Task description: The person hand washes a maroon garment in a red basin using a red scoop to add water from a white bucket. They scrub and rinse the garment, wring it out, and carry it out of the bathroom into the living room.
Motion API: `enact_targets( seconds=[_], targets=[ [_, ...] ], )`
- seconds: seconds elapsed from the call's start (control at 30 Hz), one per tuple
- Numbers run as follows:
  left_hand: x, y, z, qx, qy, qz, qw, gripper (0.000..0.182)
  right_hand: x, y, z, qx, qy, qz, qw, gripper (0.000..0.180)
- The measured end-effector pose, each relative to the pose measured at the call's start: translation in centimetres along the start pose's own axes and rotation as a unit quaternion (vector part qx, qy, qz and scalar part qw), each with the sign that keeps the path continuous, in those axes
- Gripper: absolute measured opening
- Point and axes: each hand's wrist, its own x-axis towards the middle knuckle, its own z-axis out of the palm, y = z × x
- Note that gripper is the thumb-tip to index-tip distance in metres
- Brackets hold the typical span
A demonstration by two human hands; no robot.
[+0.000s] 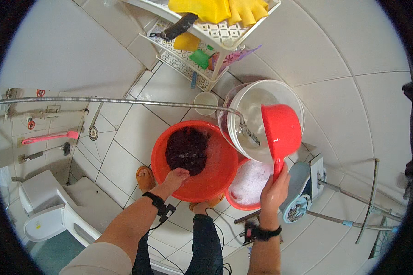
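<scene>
A bundle of wet dark cloth (pixel 186 149) lies in the left half of a large red plastic basin (pixel 223 178). My left hand (pixel 175 180) reaches over the near rim, its curled fingers at the cloth's near edge; the fingertips are partly hidden. My right hand (pixel 274 192) grips the handle of a red plastic dipper (pixel 283 132). The dipper's outside faces me, so its contents are hidden. It is held over the right side of a white bucket (pixel 290 90) containing water. A shower head (pixel 250 135) on a metal hose hangs into that bucket.
A smaller red basin (pixel 249 207) holds white suds. The metal hose (pixel 124 100) crosses above the tiled floor. A mop bucket (pixel 294 187) stands at right, a toilet (pixel 51 192) at left. Yellow rubber gloves (pixel 206 9) top a white plastic rack (pixel 223 32) at the back.
</scene>
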Motion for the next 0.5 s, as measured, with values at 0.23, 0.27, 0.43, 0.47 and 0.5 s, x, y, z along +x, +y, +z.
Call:
enact_targets(
  seconds=[0.23, 0.27, 0.43, 0.47, 0.5],
  targets=[
    [-2.9, -1.5, 0.1, -0.013, -0.013, -0.005, 1.000, 0.023, 14.0, 2.9, 11.4, -0.130, -0.233, 0.073, 0.961, 0.050],
    [-3.3, -2.0, 0.1, -0.007, -0.010, -0.002, 1.000, 0.022, 14.7, 3.3, 13.6, -0.120, -0.257, 0.074, 0.956, 0.051],
    [-4.6, -4.1, -0.3, -0.078, -0.007, -0.038, 0.996, 0.022, 15.9, 3.5, 22.1, -0.029, -0.312, -0.020, 0.950, 0.028],
    [-4.7, -4.4, -0.3, -0.068, -0.011, -0.048, 0.996, 0.024, 16.1, 3.4, 22.6, 0.052, -0.331, -0.006, 0.942, 0.025],
    [-4.7, -4.6, -0.5, -0.054, -0.012, -0.062, 0.997, 0.025, 16.3, 3.3, 22.5, 0.175, -0.356, 0.086, 0.914, 0.024]
  ],
)
